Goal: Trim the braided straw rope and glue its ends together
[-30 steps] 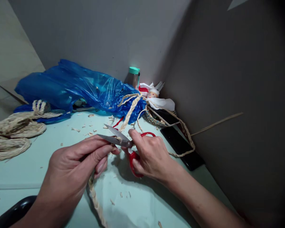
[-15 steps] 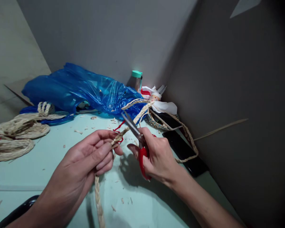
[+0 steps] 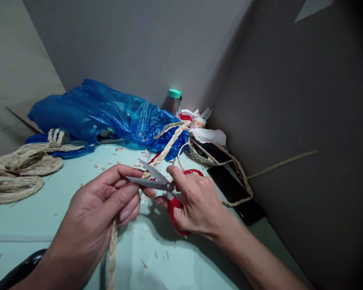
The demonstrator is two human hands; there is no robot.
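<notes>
My left hand [image 3: 109, 205] pinches a pale braided straw cord [image 3: 112, 253]. One length of the cord hangs below the palm, and another runs away from the fingers towards the back of the table. In my right hand [image 3: 196, 197] are red-handled scissors [image 3: 157, 181] with their blades spread apart. The blades lie across the cord close to my left fingertips, the lower one passing over the fingers. Behind the blades shows a bit of red string [image 3: 154, 158]. Whether the blades touch the cord I cannot tell.
A blue plastic bag [image 3: 109, 108] lies at the back, with a green-lidded bottle [image 3: 173, 100] behind it. Bundles of straw braid [image 3: 27, 161] rest at the left. A black phone [image 3: 236, 195] lies at the right beside a basket [image 3: 199, 155]. Straw scraps dot the pale green table [image 3: 78, 221].
The scissors have swung left and down, from pointing up and away to lying across the cord, their blades wider apart. My left hand has shifted slightly left with the cord.
</notes>
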